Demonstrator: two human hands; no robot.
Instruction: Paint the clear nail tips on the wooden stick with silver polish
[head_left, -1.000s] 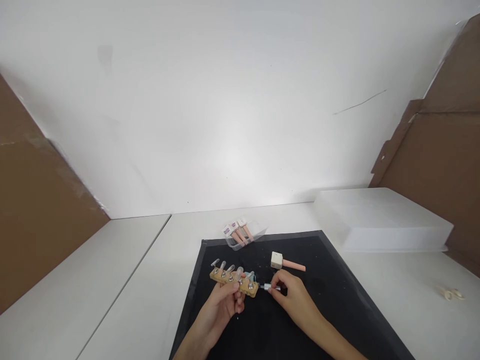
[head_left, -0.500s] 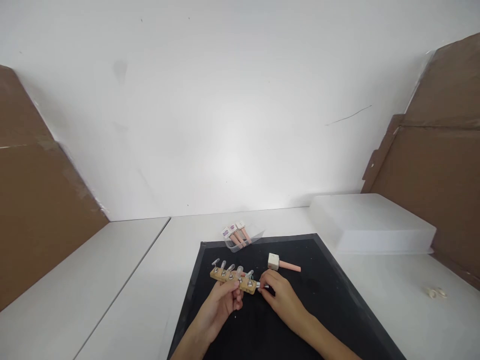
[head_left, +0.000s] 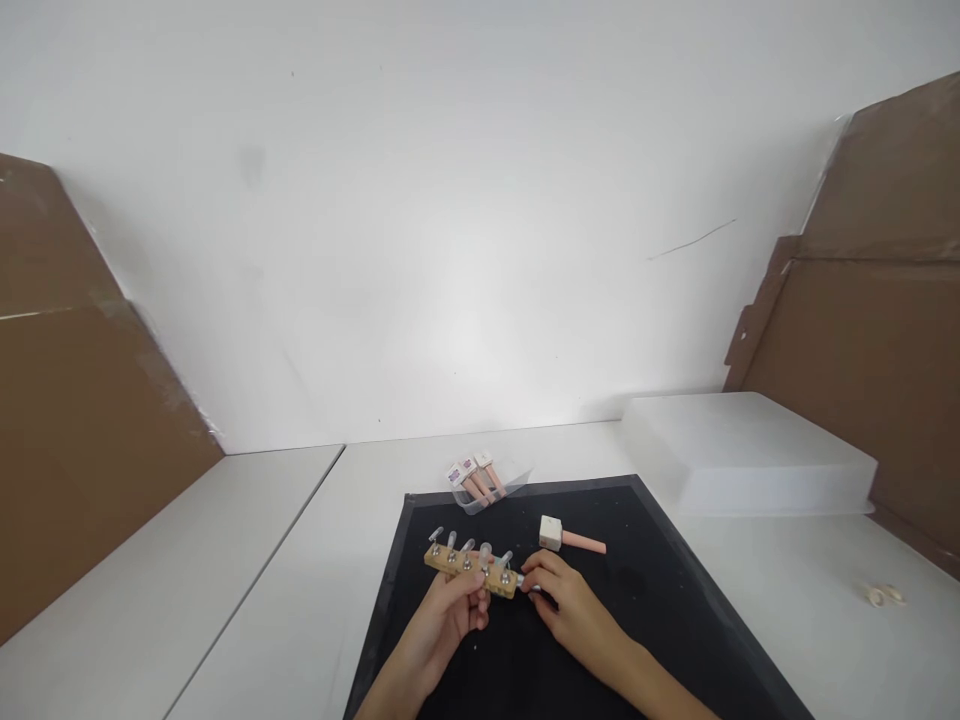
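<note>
My left hand grips a small wooden holder that carries several clear nail tips on metal pegs, held just above a black mat. My right hand is pinched on a small silvery brush whose tip meets the right end of the holder. An open nail polish bottle, white cube and pink neck, lies on the mat just behind my right hand.
A clear tray with pink polish bottles sits at the mat's far edge. A white flat box stands at the right, a small pale item on the table beyond it. Brown cardboard panels flank both sides.
My right hand has moved left, bringing the brush closer against the holder's right end. The view has shifted slightly; the holder stays in my left hand.
</note>
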